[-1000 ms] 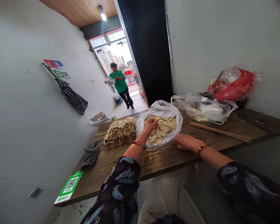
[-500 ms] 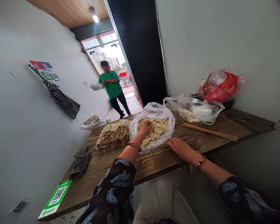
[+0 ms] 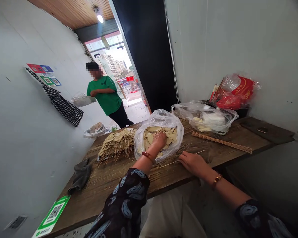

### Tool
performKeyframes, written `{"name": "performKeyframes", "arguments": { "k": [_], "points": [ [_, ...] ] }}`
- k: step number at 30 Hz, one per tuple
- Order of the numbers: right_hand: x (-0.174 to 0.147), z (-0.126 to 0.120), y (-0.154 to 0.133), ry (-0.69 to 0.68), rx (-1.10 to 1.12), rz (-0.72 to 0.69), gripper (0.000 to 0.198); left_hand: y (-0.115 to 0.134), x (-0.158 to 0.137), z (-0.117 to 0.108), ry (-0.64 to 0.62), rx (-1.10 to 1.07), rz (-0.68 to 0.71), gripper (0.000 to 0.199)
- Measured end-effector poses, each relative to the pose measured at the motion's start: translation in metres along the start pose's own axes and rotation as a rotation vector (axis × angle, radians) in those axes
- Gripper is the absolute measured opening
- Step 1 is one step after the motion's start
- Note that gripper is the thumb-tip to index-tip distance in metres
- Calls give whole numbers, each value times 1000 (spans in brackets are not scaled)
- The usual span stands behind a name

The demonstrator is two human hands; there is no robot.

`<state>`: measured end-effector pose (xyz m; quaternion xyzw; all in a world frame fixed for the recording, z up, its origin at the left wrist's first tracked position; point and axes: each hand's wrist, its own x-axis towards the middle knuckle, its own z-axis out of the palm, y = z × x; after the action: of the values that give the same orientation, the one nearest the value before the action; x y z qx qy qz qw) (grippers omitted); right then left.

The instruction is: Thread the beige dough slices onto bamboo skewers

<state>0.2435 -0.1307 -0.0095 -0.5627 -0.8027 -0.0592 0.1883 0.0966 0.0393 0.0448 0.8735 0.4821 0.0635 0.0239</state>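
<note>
Reaching mid-frame, our left hand (image 3: 159, 139) closes fingers on slices (image 3: 151, 136) in the bag (image 3: 141, 145); our right hand (image 3: 192, 162) lies open-fingered on a skewer (image 3: 167, 162), seemingly ready for threading.

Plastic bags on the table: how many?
3: clear bag of round slices around the left hand; clear bag behind; red bag by the wall. More may be hidden.

A clear plastic bag (image 3: 159, 134) lies open on the wooden counter (image 3: 109, 185), its mouth rolled wide, holding a heap of thin, pale tan round slices (image 3: 151, 132). The left hand (image 3: 159, 140) reaches into the bag and rests on the slices. A thin bamboo skewer (image 3: 175, 161) lies flat just in front of the bag, under the fingers of the right hand (image 3: 192, 162).
</note>
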Motion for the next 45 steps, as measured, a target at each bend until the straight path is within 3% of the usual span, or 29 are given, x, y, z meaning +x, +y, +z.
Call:
{"name": "performKeyframes", "arguments": {
  "k": [9, 12, 14, 18, 22, 27, 32, 35, 37, 41, 45],
  "points": [
    [2, -8, 0, -37, 14, 135, 24, -14, 8, -6, 63, -160, -49, 2],
    [2, -6, 1, -26, 33, 125, 26, -22, 4, -13, 83, -270, -58, 5],
    [2, -5, 1, -14, 38, 118, 27, -24, -3, -19, 87, -504, -89, 8],
    [2, -4, 2, 4, 31, 118, 27, -22, -22, -26, 46, -1179, -166, 22],
    [0, -4, 3, 2, 44, 100, 26, -24, -43, -20, 10, -1407, -255, 39],
    [-1, 0, 6, 12, 98, 93, 26, -31, -62, -3, 31, -1646, -323, 39],
    [-6, 11, 10, 109, 165, 89, 26, -34, -74, 1, 63, -1685, -337, 41],
    [-11, 5, 5, 210, 299, 132, 26, -35, -77, 0, 69, -1640, -301, 44],
    [-14, -7, -5, 257, 444, 210, 25, -34, -78, 0, 59, -1615, -274, 45],
    [-12, -29, -37, 227, 881, 389, 26, -31, -74, 3, 39, -1592, -242, 47],
    [-6, -24, -65, 264, 913, 410, 24, -31, -74, 4, 46, -1567, -197, 45]
  ]
}}
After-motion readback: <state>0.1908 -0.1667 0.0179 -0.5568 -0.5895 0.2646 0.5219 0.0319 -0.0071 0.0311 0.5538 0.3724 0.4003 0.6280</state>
